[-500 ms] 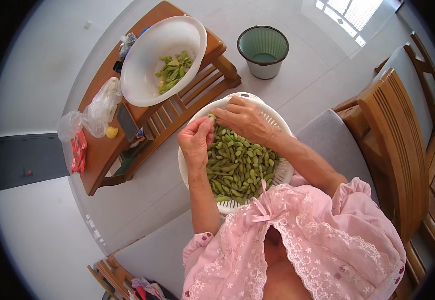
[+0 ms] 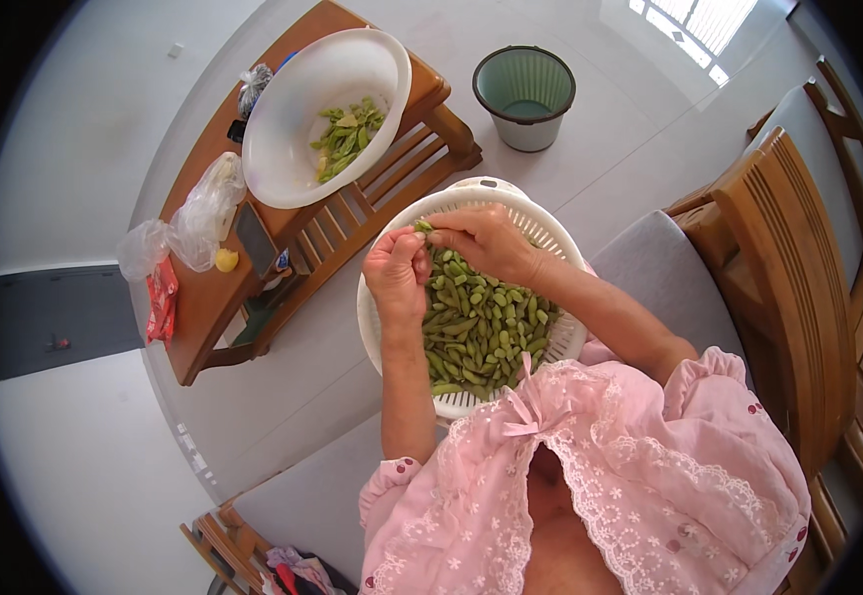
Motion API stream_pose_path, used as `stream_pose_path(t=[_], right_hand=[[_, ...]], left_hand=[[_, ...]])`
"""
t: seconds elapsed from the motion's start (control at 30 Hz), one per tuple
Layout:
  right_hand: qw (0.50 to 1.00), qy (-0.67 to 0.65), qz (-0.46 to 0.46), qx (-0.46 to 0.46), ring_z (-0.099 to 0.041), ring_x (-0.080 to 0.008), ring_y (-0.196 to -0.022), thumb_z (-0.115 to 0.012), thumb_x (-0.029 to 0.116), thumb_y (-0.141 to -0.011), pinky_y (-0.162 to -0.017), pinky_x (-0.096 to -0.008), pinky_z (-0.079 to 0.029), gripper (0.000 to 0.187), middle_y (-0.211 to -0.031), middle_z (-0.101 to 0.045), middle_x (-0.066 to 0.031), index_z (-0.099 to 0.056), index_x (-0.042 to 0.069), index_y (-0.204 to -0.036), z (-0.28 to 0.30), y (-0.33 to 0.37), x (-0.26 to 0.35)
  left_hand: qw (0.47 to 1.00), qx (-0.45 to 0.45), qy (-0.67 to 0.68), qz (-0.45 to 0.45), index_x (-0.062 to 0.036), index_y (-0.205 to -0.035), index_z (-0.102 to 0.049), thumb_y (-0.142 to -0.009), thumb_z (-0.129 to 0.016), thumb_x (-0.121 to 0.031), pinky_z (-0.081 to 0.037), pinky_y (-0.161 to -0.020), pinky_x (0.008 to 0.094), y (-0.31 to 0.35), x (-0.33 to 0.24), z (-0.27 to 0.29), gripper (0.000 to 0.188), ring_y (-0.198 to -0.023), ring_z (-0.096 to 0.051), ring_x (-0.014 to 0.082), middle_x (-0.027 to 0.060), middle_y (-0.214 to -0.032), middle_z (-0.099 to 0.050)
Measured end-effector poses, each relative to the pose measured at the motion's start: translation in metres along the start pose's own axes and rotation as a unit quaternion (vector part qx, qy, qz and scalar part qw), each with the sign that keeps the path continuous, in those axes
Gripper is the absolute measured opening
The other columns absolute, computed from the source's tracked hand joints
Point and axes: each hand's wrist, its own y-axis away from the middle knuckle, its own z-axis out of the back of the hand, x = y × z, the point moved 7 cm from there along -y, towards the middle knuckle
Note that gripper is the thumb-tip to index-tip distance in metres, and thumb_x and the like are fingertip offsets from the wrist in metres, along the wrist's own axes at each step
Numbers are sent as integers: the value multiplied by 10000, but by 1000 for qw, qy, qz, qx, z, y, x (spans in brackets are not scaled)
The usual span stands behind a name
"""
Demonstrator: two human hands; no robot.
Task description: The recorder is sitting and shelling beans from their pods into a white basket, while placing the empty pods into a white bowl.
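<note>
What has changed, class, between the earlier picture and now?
The right hand has dipped slightly toward the body; the left hand has edged slightly rightward. Both remain fingertips-together at the small green pod, over the round white plastic basket.

The colander (image 2: 553, 236) looks smooth plastic, the table (image 2: 198, 317) glossy wood, the blouse (image 2: 630, 461) matt cloth.

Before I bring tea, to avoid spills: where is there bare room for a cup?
Free: the table beside the red packet, below the yellow item; the floor between bin and chairs. Crowded: table around bowl and bags; basket, with pods, left hand, right hand.
</note>
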Motion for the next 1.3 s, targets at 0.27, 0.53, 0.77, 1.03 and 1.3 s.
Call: stream_pose_path(t=[0.27, 0.53, 0.77, 1.03, 1.3], right_hand=[[924, -269, -265, 58, -459, -47, -516, -530, 149, -790, -460, -205, -364, 209, -579, -560, -14, -622, -21, -711, -12, 7, -28], [845, -407, -328, 112, -393, -25, -487, -474, 211, -873, -436, -164, -315, 231, -606, -527, 20, -573, 23, -781, -20, 9, -34], [819, -480, -294, 111, -416, -27, -538, -439, 162, -890, -469, -160, -347, 188, -680, -517, 20, -546, 15, -935, -28, 9, -36], [899, -322, -287, 75, -506, -59, -657, -449, 129, -875, -575, -195, -424, 173, -744, -548, 6, -537, -2, -946, -18, 9, -39], [966, -115, -221, 76, -561, -98, -710, -490, 77, -833, -631, -235, -453, 138, -763, -575, -48, -546, -19, -916, -6, 6, -34]], left_hand=[[997, 20, -71, -15, 8, -805, -561, -709, -586, -50, -309, -385, 156, -1, -1, 0, 115, -433, -403, 51, 0, -573, -490], [991, 92, 85, 58, -13, -803, -554, -709, -560, -51, -314, -397, 179, -2, 8, -9, 102, -446, -415, 71, 5, -558, -478], [995, 50, 74, 40, -21, -801, -547, -714, -533, -72, -313, -404, 191, -6, 8, 0, 102, -459, -429, 76, 19, -562, -481], [933, -49, -291, -206, -6, -878, -556, -690, -562, -2, -397, -503, 210, 6, -22, -8, 188, -568, -479, 105, 31, -711, -532], [791, -18, -498, -355, -3, -893, -621, -704, -616, 0, -474, -653, 263, 21, -35, -35, 189, -747, -584, 161, 89, -883, -591]])
